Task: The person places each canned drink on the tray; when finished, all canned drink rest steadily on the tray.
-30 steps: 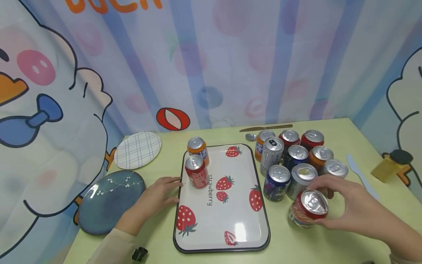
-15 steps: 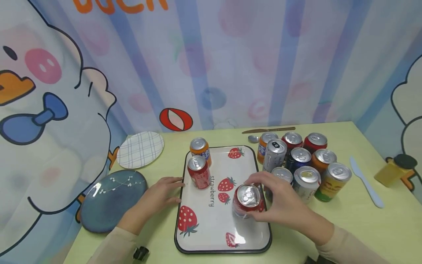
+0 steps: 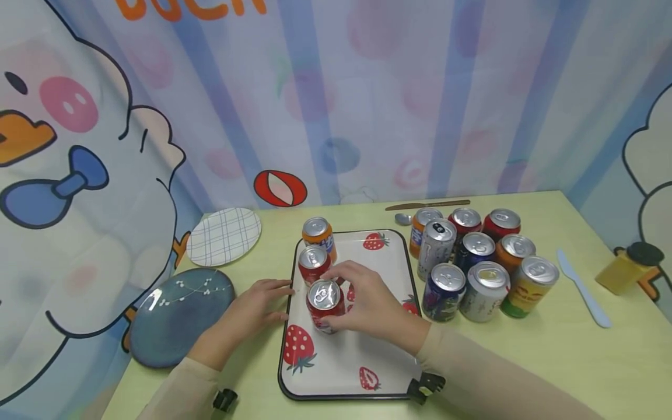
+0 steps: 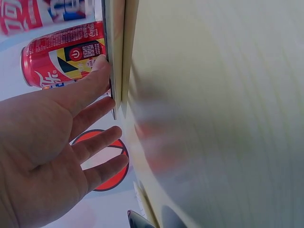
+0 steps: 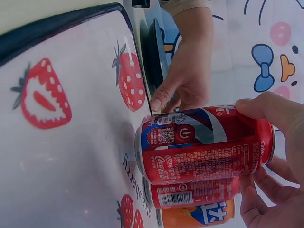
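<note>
My right hand [image 3: 375, 306] grips a red Coca-Cola can [image 3: 324, 300] near its top, thumb on one side and fingers on the other. In the right wrist view this Coca-Cola can [image 5: 204, 147] is upright, its base close over the white strawberry tray [image 3: 362, 356]. Just behind it on the tray stand another red can [image 3: 311, 267] and an orange Fanta can [image 3: 317, 229], in a line along the left side. My left hand [image 3: 249, 318] has its fingertips right at the tray's left edge, fingers loosely extended and holding nothing.
Several cans, among them a purple-blue can [image 3: 443, 300] and a yellow-green can [image 3: 530, 289], cluster right of the tray. A blue plate [image 3: 178, 326] and checked plate [image 3: 223, 236] lie left. Also about: a spoon [image 3: 403, 219], brown knife [image 3: 427, 205], pale-blue knife [image 3: 583, 289], yellow bottle [image 3: 622, 274].
My right hand has carried the Coca-Cola can leftward, from beside the can cluster across the tray to the front of the other red can. The left hand has stayed at the tray's edge.
</note>
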A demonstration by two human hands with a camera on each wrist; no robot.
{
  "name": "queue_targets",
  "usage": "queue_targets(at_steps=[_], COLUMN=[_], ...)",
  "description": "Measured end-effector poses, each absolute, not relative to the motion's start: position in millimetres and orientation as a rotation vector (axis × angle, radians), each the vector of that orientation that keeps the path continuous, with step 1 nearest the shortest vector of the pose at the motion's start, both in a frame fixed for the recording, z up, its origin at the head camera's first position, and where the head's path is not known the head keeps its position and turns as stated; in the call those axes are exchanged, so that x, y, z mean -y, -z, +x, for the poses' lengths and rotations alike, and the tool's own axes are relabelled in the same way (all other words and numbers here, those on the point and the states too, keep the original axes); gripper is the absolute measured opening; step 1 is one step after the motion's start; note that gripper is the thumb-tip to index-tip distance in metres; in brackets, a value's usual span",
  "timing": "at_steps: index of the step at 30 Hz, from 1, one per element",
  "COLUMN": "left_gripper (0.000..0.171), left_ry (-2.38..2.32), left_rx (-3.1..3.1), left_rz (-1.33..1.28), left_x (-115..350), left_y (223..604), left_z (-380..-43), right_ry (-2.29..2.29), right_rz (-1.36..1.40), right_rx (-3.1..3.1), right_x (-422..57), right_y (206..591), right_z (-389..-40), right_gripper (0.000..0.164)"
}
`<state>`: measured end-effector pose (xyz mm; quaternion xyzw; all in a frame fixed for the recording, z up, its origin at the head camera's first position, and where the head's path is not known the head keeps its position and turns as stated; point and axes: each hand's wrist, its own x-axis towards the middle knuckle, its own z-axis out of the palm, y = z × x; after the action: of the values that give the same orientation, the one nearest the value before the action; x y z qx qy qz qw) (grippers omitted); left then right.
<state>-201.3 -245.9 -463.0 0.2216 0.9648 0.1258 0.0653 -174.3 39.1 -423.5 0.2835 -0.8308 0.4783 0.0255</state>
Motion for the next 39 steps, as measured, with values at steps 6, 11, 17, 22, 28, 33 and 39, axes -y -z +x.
queue_targets(at_steps=[6, 11, 17, 22, 28, 33, 39], left_gripper=[0.054, 0.054, 0.053, 0.053, 0.055, 0.054, 0.055], left_ry=[-0.386, -0.365, -0.372, -0.393, -0.402, -0.396, -0.409], left_rx=[-2.905, -2.905, -2.913, -2.899, -2.898, -2.911, -2.906], left_rz=[0.647, 0.630, 0.645, 0.629, 0.643, 0.654, 0.659], left_x=[244.3, 245.2, 246.1, 245.8, 247.1, 247.4, 246.0], left_y=[461.0, 461.3, 460.8, 461.3, 462.0, 461.5, 461.2], left_z=[-201.6, -201.3, -200.6, -201.1, -200.6, -200.3, -200.3], right_ry=[-1.482, -1.465, -1.413, -1.358, -1.083, -0.951, -0.832], right_rz=[0.864, 0.845, 0.837, 0.854, 0.896, 0.928, 0.919], right_rx=[2.584, 2.617, 2.633, 2.652, 2.671, 2.657, 2.618], right_x=[-23.0, -17.3, -19.2, -35.5, -75.5, -113.8, -156.7], right_y=[428.2, 433.2, 431.2, 423.2, 413.2, 403.0, 397.1], right_z=[-180.4, -182.8, -182.6, -175.9, -165.7, -157.4, -155.2], right_gripper=[0.062, 0.062, 0.066, 0.069, 0.059, 0.055, 0.055])
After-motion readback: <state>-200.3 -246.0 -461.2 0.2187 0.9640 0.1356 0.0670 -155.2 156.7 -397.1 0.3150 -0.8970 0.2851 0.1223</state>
